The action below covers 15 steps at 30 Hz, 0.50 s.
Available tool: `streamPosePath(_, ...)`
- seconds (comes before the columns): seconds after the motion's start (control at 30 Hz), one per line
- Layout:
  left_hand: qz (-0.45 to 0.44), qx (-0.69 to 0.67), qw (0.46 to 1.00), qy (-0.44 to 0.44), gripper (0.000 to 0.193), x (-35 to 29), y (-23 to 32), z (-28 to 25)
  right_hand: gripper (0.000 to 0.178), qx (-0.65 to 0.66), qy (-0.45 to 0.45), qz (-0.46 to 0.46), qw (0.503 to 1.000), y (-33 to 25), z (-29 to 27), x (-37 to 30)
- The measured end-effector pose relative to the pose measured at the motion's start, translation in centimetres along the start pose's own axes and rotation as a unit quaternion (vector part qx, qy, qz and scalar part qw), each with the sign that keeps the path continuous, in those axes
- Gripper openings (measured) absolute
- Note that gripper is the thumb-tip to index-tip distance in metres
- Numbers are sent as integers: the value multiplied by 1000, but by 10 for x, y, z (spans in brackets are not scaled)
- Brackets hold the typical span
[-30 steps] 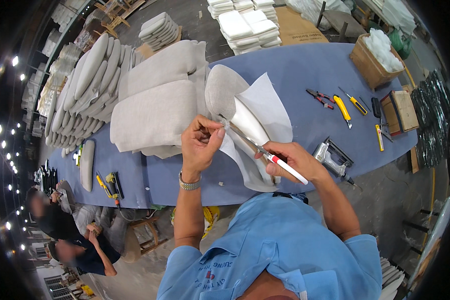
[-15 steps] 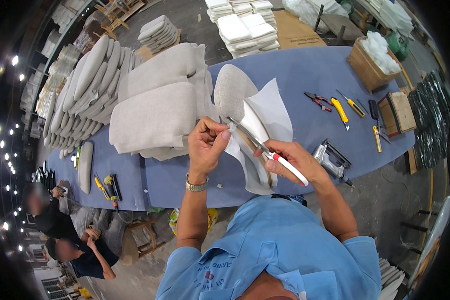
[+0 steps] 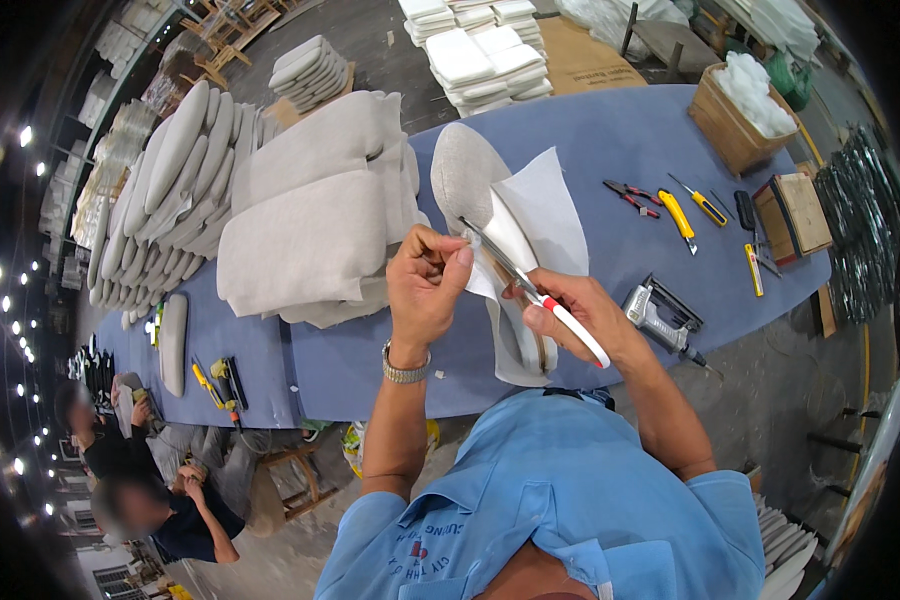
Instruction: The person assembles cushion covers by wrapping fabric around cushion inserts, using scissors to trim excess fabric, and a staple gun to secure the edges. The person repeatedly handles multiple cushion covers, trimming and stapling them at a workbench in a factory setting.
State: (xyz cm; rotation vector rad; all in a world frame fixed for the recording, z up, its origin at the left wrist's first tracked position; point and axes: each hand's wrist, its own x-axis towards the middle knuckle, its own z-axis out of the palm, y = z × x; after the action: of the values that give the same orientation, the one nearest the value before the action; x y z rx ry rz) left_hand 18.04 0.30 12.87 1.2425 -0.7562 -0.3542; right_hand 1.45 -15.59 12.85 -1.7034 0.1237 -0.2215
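Observation:
My right hand [image 3: 577,312] grips a pair of scissors [image 3: 577,331] with white and red handles, the blades pointing up and left over the work. Between thumb and forefinger, my left hand [image 3: 428,280] pinches an edge of white lining cloth [image 3: 542,212] beside the scissor tips. Under both hands lies a grey upholstered cushion [image 3: 467,168] on the blue-covered table [image 3: 625,140]. The white cloth hangs off its side and runs down toward my body. A brown strip along the cushion's edge is partly hidden by my right hand.
Folded grey fabric [image 3: 305,235] and a tall stack of grey cushions [image 3: 175,170] stand on the left. To the right lie pliers [image 3: 632,197], a yellow cutter [image 3: 677,218], a screwdriver [image 3: 700,203] and a staple gun [image 3: 660,315]. A box of white stuffing [image 3: 735,125] sits behind. Two people sit lower left.
My left hand has shifted slightly right, closer to the scissor blades. The scissors have moved a little left and down. At lower left, the people have changed posture slightly.

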Motion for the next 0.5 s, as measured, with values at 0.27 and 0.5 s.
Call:
streamPosePath(0.27, 7, 11, 1000, -14, 11, -1, 5, 7, 52, -44, 26, 5, 999, -4, 0, 3)
streamPosePath(0.5, -15, -13, 1000, 11, 12, -12, 5, 3, 49, -51, 24, 25, 998, -2, 2, 1)
